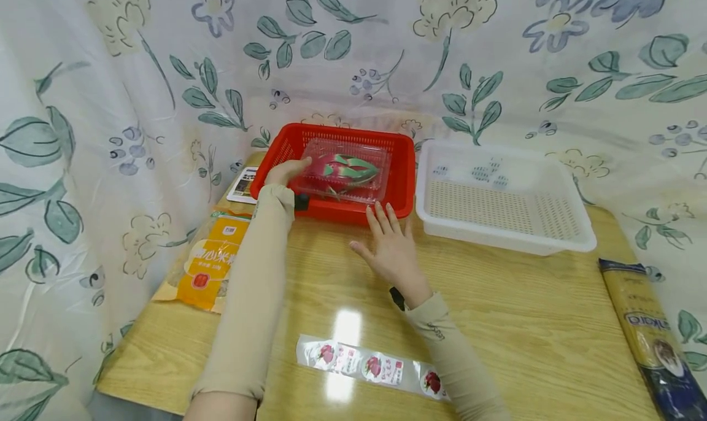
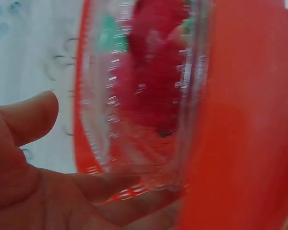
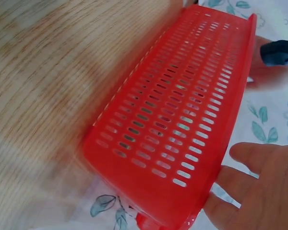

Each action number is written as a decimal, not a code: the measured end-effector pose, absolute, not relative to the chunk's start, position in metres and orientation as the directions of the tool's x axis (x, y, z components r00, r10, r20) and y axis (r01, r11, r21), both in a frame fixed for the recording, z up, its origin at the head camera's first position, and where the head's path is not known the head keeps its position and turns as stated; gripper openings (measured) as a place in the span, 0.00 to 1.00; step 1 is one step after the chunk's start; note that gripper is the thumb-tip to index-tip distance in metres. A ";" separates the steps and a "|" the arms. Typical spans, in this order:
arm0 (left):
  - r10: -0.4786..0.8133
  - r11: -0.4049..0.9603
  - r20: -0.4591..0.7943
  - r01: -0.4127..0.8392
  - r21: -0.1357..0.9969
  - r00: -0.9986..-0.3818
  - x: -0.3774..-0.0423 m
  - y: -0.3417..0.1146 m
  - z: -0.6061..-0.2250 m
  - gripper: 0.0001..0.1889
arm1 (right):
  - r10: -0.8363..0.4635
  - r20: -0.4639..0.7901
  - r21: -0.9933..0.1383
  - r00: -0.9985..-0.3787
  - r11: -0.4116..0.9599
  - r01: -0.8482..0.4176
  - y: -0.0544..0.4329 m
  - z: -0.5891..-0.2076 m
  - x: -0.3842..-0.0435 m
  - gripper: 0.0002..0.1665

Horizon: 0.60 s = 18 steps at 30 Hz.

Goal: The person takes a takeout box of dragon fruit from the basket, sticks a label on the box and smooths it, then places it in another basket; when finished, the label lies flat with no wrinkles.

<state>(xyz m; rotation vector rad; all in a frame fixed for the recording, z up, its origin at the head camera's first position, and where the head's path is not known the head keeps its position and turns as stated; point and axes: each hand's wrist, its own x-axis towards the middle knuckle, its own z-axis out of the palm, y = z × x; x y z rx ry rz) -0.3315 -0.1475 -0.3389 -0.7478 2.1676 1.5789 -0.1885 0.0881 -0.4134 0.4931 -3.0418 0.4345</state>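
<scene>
A clear plastic box (image 1: 316,150) with a pink and green dragon fruit (image 1: 353,168) inside sits in the red basket (image 1: 353,212). My left hand (image 1: 287,172) reaches over the basket's left rim, at the left end of the box. In the left wrist view, the left thumb stands away from the box while the extended fingers (image 2: 105,187) lie at its end. With fingers spread, my right hand (image 1: 391,249) is at the basket's front rim. The right wrist view has its fingertips (image 3: 215,206) right at the red rim.
Right of the red basket stands a white basket (image 1: 502,240). A strip of dragon fruit stickers (image 1: 359,363) lies near the front of the wooden table (image 1: 530,323). An orange and clear food bag (image 1: 212,261) lies at left, a long gold and blue packet (image 1: 649,329) at right.
</scene>
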 end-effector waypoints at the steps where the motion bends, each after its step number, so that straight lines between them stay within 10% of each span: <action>1: -0.230 0.166 -0.577 -0.616 0.770 -0.783 -0.330 -0.147 -0.341 0.42 | -0.306 0.078 -0.268 -0.949 0.910 -0.315 0.088 -0.414 -0.188 0.50; 18: -0.122 0.005 -0.668 -0.673 0.739 -0.734 -0.344 -0.158 -0.360 0.38 | -0.281 0.152 -0.298 -0.948 0.901 -0.315 0.087 -0.421 -0.187 0.49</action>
